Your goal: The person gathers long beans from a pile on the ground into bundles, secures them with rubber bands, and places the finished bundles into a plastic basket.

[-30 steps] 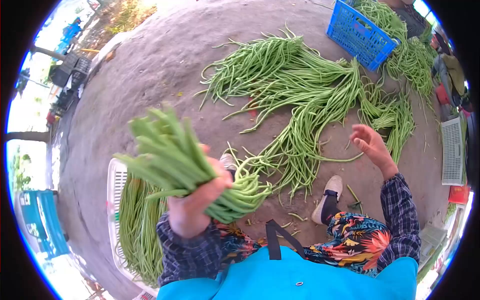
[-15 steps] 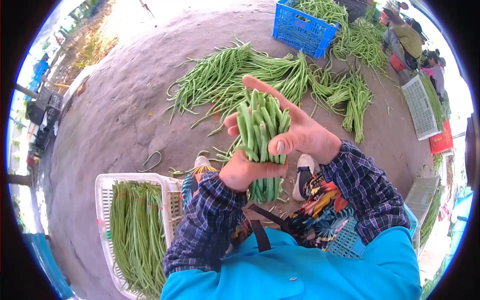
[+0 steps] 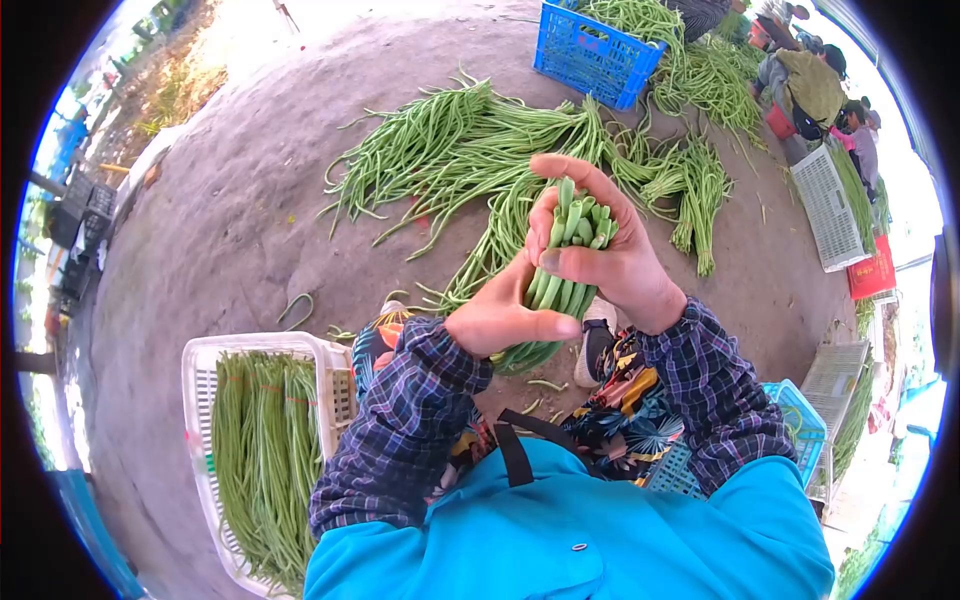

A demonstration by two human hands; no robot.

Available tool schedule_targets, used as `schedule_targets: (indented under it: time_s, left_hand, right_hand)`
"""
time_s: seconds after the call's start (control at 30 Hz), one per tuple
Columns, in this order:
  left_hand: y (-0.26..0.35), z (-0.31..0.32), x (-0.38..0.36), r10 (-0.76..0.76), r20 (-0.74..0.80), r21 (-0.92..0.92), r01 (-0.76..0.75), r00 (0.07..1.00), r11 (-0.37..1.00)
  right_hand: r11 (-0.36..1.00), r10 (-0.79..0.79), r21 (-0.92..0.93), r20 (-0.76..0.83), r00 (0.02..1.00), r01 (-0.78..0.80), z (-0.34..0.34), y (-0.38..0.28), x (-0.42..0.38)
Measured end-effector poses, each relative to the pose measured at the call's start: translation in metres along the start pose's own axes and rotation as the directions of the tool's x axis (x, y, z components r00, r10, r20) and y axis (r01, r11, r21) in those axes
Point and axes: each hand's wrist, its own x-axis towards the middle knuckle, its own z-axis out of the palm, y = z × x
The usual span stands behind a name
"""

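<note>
A bundle of long green beans [image 3: 565,285] stands between my two hands, its cut-looking tips upward. My left hand [image 3: 510,308] wraps round its lower part, thumb stretched across the front. Around the upper end curl the fingers of my right hand [image 3: 612,245], with the thumb pressed on the front of the stems. The bundle's lower part bends away below my left hand. Beyond my hands, a loose heap of long beans [image 3: 450,155] lies on the ground.
At the left stands a white crate [image 3: 335,385] with bundled beans [image 3: 262,450]. A blue crate [image 3: 595,60] of beans is at the top. Other people [image 3: 805,85] crouch at upper right, near a white crate [image 3: 828,205]. A light-blue crate [image 3: 800,425] is beside my right sleeve.
My right hand has closed from an open palm onto the top of the bundle. The bundle has shifted slightly right, and its tips are gathered closer together.
</note>
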Motion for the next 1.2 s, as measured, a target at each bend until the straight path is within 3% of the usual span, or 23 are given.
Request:
schedule_targets:
  time_s: [0.03, 0.1, 0.13, 0.23, 0.27, 0.3, 0.33, 0.37, 0.4, 0.47, 0.5, 0.57, 0.7, 0.73, 0.77, 0.83, 0.97, 1.03, 1.1, 1.13, 1.17, 1.2]
  left_hand:
    - [0.004, -0.003, 0.002, -0.006, 0.004, 0.004, 0.006, 1.0, 1.0]
    - [0.013, -0.014, 0.008, 0.163, -0.063, -0.109, -0.17, 0.985, 0.979]
    - [0.016, -0.016, 0.007, 0.119, -0.117, -0.006, -0.12, 0.986, 0.993]
    - [0.01, -0.001, 0.012, 0.018, -0.023, -0.051, -0.019, 1.0, 0.999]
    - [-0.005, 0.004, 0.009, 0.003, -0.125, -0.073, -0.012, 0.992, 0.997]
    - [-0.007, 0.003, 0.008, -0.068, -0.106, -0.107, 0.057, 0.992, 0.993]
    - [-0.01, 0.003, 0.007, -0.034, -0.119, 0.008, 0.035, 0.992, 0.999]
    - [-0.015, 0.001, -0.002, -0.007, -0.091, 0.079, 0.014, 0.996, 0.997]
    - [-0.018, 0.0, 0.001, -0.06, -0.04, 0.067, 0.062, 0.997, 0.996]
    - [-0.023, -0.002, 0.005, -0.209, 0.044, 0.105, 0.203, 0.977, 0.973]
    - [-0.026, -0.003, 0.006, -0.273, 0.072, 0.128, 0.263, 0.959, 0.956]
    - [-0.03, -0.003, 0.008, -0.37, 0.114, 0.176, 0.348, 0.922, 0.921]
    - [-0.037, -0.003, 0.01, -0.493, 0.132, 0.278, 0.445, 0.86, 0.851]
    - [-0.038, -0.003, 0.01, -0.522, 0.128, 0.306, 0.467, 0.843, 0.83]
    - [-0.039, -0.003, 0.011, -0.552, 0.126, 0.335, 0.488, 0.824, 0.806]
    - [-0.042, -0.003, 0.012, -0.617, 0.122, 0.385, 0.536, 0.777, 0.751]
    - [-0.05, -0.004, 0.016, -0.701, 0.127, 0.47, 0.58, 0.702, 0.665]
    - [-0.054, -0.004, 0.017, -0.751, 0.095, 0.5, 0.621, 0.653, 0.604]
    - [-0.06, -0.006, 0.021, -0.775, 0.088, 0.518, 0.636, 0.626, 0.572]
    - [-0.059, -0.006, 0.018, -0.577, 0.107, 0.158, 0.559, 0.81, 0.814]
    - [-0.061, -0.007, 0.024, -0.367, 0.008, -0.22, 0.359, 0.93, 0.907]
    - [-0.061, -0.013, 0.026, -0.331, -0.091, -0.234, 0.302, 0.939, 0.924]
  right_hand:
    - [1.0, -0.005, 0.003, -0.005, 1.0, 0.005, -0.001, 0.001, -0.002]
    - [0.998, -0.003, -0.067, -0.023, 1.0, 0.002, -0.003, 0.005, -0.004]
    - [1.0, 0.016, -0.008, 0.0, 1.0, -0.016, -0.001, 0.007, -0.006]
    - [0.999, -0.044, 0.023, -0.059, 0.997, 0.045, 0.002, 0.006, -0.007]
    - [0.997, -0.062, 0.049, -0.022, 0.998, 0.063, -0.003, 0.005, -0.007]
    - [0.999, -0.047, 0.025, 0.004, 0.999, 0.047, -0.004, 0.006, -0.009]
    - [0.999, -0.033, -0.004, 0.017, 0.999, 0.033, -0.005, 0.007, -0.014]
    - [0.902, -0.243, -0.351, 0.072, 0.967, 0.253, -0.004, 0.005, -0.014]
    - [0.945, -0.065, -0.315, 0.09, 0.994, 0.09, 0.002, -0.007, -0.022]
    - [0.738, -0.302, -0.563, 0.218, 0.928, 0.372, 0.003, 0.006, -0.024]
    - [0.742, -0.303, -0.574, 0.173, 0.937, 0.346, 0.001, 0.005, -0.026]
    - [0.84, -0.119, -0.484, 0.274, 0.954, 0.244, -0.005, -0.014, -0.026]
    - [0.847, -0.144, -0.445, 0.336, 0.931, 0.292, -0.018, -0.042, -0.023]
    - [0.845, -0.273, -0.388, 0.278, 0.921, 0.368, -0.021, -0.038, -0.022]
    - [0.846, -0.275, -0.388, 0.272, 0.922, 0.367, -0.03, -0.035, -0.022]
    - [0.845, -0.134, -0.468, 0.279, 0.951, 0.257, -0.057, -0.029, -0.022]
    - [0.877, 0.003, -0.459, 0.299, 0.954, 0.142, -0.07, -0.002, -0.028]
    - [0.985, 0.169, -0.058, 0.464, 0.87, -0.161, -0.102, 0.001, -0.03]
    - [0.988, 0.123, 0.041, 0.391, 0.912, -0.151, -0.135, 0.025, -0.04]
    - [0.983, 0.093, 0.122, 0.307, 0.947, -0.136, -0.149, 0.038, -0.046]
    - [0.937, 0.272, 0.167, 0.199, 0.941, -0.306, -0.181, 0.052, -0.054]
    - [0.904, 0.415, 0.139, -0.069, 0.907, -0.404, -0.206, 0.072, -0.069]
